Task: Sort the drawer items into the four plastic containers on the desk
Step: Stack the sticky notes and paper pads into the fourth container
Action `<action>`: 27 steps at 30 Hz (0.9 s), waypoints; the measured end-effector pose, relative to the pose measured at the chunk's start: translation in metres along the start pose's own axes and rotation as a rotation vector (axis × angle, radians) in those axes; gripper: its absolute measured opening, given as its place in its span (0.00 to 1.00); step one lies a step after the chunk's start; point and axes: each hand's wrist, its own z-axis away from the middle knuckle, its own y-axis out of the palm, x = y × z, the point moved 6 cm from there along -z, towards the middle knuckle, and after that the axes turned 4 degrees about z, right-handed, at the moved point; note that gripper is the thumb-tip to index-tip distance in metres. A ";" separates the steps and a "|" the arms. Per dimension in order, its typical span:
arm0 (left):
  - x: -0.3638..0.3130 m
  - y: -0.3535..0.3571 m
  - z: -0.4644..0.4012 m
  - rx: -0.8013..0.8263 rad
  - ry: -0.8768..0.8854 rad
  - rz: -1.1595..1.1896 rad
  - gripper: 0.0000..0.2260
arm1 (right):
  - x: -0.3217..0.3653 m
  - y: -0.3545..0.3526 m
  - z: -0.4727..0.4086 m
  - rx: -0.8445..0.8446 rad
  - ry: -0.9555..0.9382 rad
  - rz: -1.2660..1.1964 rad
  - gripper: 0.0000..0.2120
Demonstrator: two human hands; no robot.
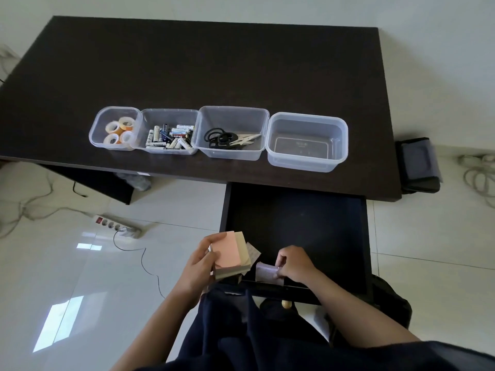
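The left hand [199, 265] grips a stack of square paper note pads [232, 254], pink on top and beige beneath, with its fingers [211, 238] curled over the far left corner and the thumb lying on the pink top sheet. Just right of those fingers, a small grey patterned packet [253, 252] sticks out from under the stack. The right hand [293, 263] reaches into the near end of the open dark wooden drawer [294, 223], its fingers [281, 259] curled and pinching a pale, shiny plastic-wrapped packet [265, 271] that lies just left of them against the drawer's front wall. Beyond both sets of fingers, on the dark brown bench [203, 65], four clear plastic containers stand in a touching row: far ahead of the right fingers an empty clear tub [308, 167]; left of it a tub with black-handled scissors [223, 137]; next, ahead of the left fingers, a tub of loose batteries [171, 137]; and furthest left a small tub of tape rolls [119, 132]. A white power strip [115, 224] lies on the tiled floor left of the left fingers.
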 end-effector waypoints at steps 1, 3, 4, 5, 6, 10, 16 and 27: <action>0.001 0.001 -0.001 0.003 0.001 -0.004 0.18 | 0.000 -0.006 0.003 -0.026 -0.021 -0.032 0.10; 0.002 0.003 -0.004 0.011 0.001 -0.005 0.18 | 0.000 -0.025 0.011 -0.115 -0.049 -0.129 0.08; 0.003 0.004 -0.005 0.015 -0.001 -0.006 0.18 | 0.002 -0.037 0.017 -0.165 -0.052 -0.181 0.07; 0.002 0.005 -0.006 0.017 -0.004 -0.006 0.18 | 0.004 -0.050 0.025 -0.220 -0.054 -0.232 0.07; 0.002 0.006 -0.007 0.015 -0.006 -0.010 0.18 | 0.008 -0.064 0.033 -0.284 -0.068 -0.281 0.06; -0.001 0.010 -0.011 0.018 -0.023 -0.024 0.18 | 0.030 -0.109 0.067 -0.546 -0.202 -0.481 0.07; -0.005 0.024 -0.017 0.122 -0.065 0.023 0.15 | 0.078 -0.127 0.096 -0.700 -0.466 -0.612 0.07; -0.032 0.064 -0.014 0.292 0.030 0.145 0.16 | 0.078 -0.149 0.096 -0.741 -0.640 -0.467 0.07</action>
